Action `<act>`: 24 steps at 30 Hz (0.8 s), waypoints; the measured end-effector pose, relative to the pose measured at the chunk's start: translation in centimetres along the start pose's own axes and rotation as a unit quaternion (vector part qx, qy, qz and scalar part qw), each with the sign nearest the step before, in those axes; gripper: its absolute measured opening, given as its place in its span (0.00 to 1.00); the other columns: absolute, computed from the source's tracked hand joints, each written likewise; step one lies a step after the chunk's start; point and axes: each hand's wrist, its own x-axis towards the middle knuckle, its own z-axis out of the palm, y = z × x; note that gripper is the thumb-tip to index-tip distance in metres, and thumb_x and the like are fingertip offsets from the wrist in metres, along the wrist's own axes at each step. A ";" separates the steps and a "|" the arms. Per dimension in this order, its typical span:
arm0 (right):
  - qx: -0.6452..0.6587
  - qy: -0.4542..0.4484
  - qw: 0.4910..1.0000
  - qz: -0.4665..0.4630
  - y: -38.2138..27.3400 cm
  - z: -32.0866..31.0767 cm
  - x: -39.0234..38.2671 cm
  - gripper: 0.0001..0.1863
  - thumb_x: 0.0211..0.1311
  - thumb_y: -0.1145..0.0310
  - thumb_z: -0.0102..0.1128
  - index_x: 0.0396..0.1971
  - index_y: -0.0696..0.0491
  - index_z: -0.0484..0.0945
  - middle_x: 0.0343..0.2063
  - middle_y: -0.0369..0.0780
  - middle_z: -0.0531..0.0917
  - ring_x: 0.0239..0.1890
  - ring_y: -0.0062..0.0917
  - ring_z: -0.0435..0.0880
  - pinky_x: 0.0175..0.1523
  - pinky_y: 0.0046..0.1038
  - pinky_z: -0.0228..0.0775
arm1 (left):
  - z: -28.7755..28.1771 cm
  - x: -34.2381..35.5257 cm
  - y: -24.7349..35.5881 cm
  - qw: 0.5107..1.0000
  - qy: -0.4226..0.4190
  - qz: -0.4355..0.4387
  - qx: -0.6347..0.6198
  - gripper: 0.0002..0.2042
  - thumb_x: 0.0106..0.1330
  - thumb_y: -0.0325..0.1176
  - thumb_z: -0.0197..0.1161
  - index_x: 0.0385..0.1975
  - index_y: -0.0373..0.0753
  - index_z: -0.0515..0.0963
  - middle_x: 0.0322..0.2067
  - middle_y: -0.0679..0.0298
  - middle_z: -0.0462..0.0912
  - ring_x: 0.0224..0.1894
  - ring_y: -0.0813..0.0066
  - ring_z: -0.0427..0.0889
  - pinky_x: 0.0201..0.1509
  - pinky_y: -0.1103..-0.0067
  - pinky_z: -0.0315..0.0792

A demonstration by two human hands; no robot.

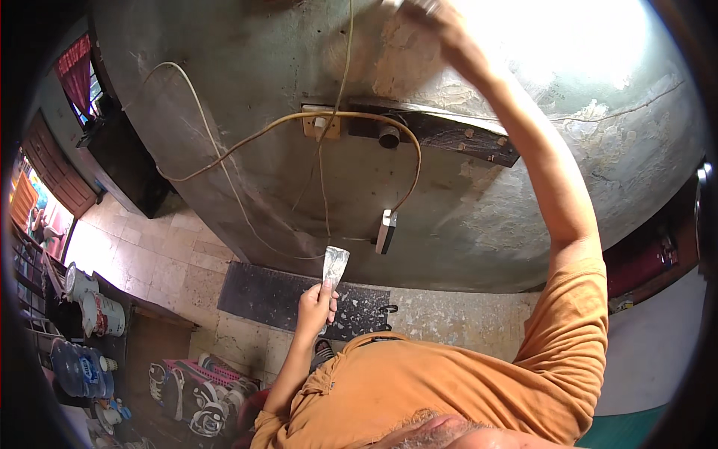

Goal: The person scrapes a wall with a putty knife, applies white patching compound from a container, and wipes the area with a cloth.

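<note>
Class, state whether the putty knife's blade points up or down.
Up: the left hand grips the handle, and the putty knife blade rises above it.

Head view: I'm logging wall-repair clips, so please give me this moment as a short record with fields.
left hand: holds a putty knife by its handle, blade up, clear of the wall
right hand: raised high at the wall, in glare; what it holds cannot be told
wall fittings: socket with tan cable looping down to a small box; dark wooden board
floor: dark mat
left side: water jugs, pots
</note>
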 end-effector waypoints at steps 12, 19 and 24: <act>-0.325 0.014 0.917 -0.231 -0.3 1.2 -1.3 0.33 0.62 0.76 0.54 0.67 0.32 0.73 0.65 0.39 0.75 0.66 0.36 0.73 0.72 0.35 0.65 | -1.3 0.1 -3.0 1.000 0.007 -0.010 -0.023 0.21 0.80 0.47 0.49 0.32 0.34 0.76 0.17 0.67 0.74 0.12 0.82 0.70 0.16 0.82 0.65; -0.304 -0.275 0.880 -0.239 -1.2 -1.6 -6.3 0.28 0.61 0.75 0.53 0.62 0.41 0.78 0.68 0.32 0.73 0.75 0.29 0.61 0.80 0.40 0.50 | -2.5 -0.8 -3.9 0.999 0.038 -0.015 -0.030 0.22 0.80 0.47 0.50 0.31 0.34 0.76 0.16 0.68 0.73 0.12 0.82 0.70 0.15 0.82 0.64; -0.358 -0.309 0.854 -0.215 -1.0 -3.5 -6.4 0.27 0.63 0.73 0.51 0.63 0.42 0.77 0.69 0.35 0.71 0.76 0.28 0.59 0.81 0.39 0.48 | -4.8 -0.7 -5.8 0.991 0.080 -0.036 -0.100 0.22 0.79 0.49 0.49 0.31 0.35 0.74 0.16 0.67 0.72 0.13 0.81 0.70 0.14 0.81 0.64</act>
